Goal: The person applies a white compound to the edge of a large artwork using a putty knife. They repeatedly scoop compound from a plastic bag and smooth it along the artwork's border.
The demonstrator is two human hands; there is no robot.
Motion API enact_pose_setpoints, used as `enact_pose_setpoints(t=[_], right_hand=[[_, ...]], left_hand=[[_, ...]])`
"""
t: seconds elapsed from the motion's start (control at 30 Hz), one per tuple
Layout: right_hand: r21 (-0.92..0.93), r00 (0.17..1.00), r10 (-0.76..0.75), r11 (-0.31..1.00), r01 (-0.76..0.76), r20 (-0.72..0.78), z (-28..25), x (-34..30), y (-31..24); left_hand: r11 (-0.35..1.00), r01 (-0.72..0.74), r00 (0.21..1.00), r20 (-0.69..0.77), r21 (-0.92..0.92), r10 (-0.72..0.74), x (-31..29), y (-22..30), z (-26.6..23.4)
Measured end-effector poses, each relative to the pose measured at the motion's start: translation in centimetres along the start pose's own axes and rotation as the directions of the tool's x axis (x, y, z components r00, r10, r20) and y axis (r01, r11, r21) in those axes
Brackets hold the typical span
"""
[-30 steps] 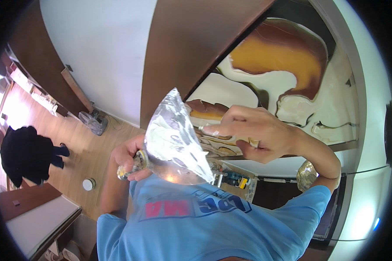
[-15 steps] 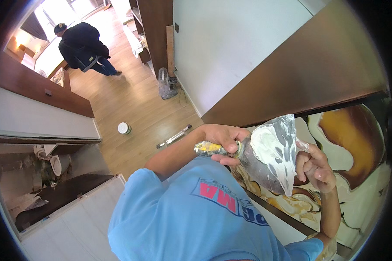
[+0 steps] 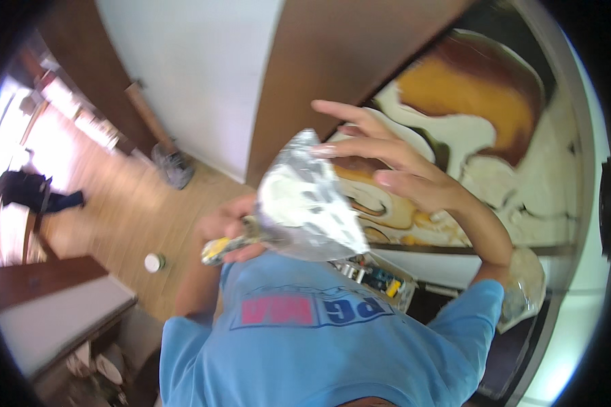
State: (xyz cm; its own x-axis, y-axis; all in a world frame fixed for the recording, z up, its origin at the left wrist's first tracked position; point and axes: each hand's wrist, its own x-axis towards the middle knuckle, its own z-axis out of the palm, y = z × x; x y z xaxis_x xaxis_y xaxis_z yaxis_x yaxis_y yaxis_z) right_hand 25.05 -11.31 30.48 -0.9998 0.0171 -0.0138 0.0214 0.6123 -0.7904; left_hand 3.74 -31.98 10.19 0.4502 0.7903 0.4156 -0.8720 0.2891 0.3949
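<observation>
In my left hand [image 3: 229, 216] is a broad putty knife, its handle [image 3: 218, 249] wrapped in something yellow and grey. Its wide metal blade [image 3: 305, 203] points up and to the right, and a thick smear of white paste [image 3: 293, 193] covers much of it. My right hand [image 3: 397, 152] hangs by the blade's far corner with the fingers spread. One fingertip, with white on it, is at or against the blade's edge; contact is hard to tell.
A marbled brown, amber and cream panel [image 3: 472, 88] stands beyond my right hand. A box of tools [image 3: 387, 281] lies below it. On the wooden floor [image 3: 112, 210] are a lidded white tub [image 3: 154, 262] and a fan [image 3: 172, 166]. Farther left is a person [image 3: 30, 190] in dark clothes.
My view has swung to the right, bringing the tool box into sight. My right hand's fingers, curled behind the blade before, have spread out at its edge. My left hand keeps its grip.
</observation>
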Motion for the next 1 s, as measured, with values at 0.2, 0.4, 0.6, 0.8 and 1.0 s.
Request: enact_pose_setpoints(t=[0.2,0.4,0.6,0.8,1.0], right_hand=[[0.041,1.000,-0.030,0.999,0.029,0.008,0.0,-1.6,1.5],[0.198,0.999,0.008,0.980,-0.015,0.033,0.3,-2.5,1.9],[0.336,0.992,-0.112,0.938,0.086,0.059,-0.1,-3.6,2.5],[0.298,0.980,-0.124,0.940,0.166,-0.154,0.4,-3.8,3.1],[0.101,0.974,-0.212,0.970,0.219,-0.079,2.7,-3.2,3.2]], left_hand=[[1.000,-0.008,0.998,0.056,-0.011,0.008,0.7,-0.7,-2.3],[0.997,-0.042,0.999,0.010,-0.058,0.043,0.5,-0.7,-2.8],[0.988,-0.067,0.997,-0.038,-0.143,0.062,0.7,-0.9,-3.1],[0.971,-0.126,0.992,-0.002,-0.204,0.128,0.9,-1.0,-3.2],[0.984,-0.034,0.994,0.099,-0.176,0.052,1.8,-1.2,-3.2]])
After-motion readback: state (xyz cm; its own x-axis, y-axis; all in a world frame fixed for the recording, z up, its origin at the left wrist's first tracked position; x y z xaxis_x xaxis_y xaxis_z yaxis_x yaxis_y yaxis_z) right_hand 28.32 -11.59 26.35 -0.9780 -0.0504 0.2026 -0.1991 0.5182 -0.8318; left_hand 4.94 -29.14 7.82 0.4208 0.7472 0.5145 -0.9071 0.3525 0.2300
